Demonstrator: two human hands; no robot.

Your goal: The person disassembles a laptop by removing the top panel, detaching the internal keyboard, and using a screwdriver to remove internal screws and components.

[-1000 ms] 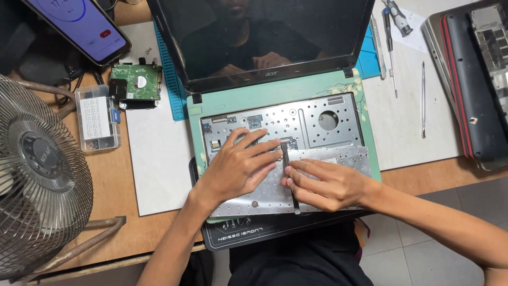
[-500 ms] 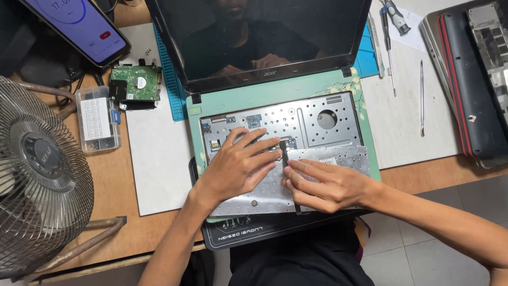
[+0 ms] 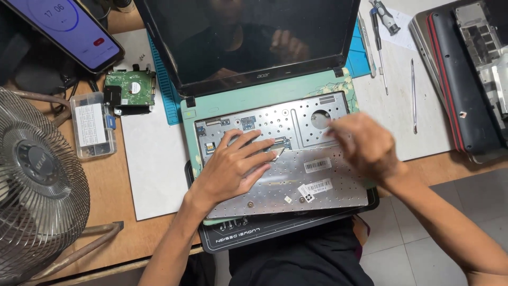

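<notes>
A silver keyboard panel (image 3: 296,182) lies face down across the open teal laptop (image 3: 264,100). The left hand (image 3: 233,167) presses it flat, fingers (image 3: 248,142) spread. The right hand (image 3: 365,145) hovers just above its far edge, blurred; its fingers seem loosely curled. A screwdriver (image 3: 378,45) lies well beyond on the tabletop (image 3: 106,185).
</notes>
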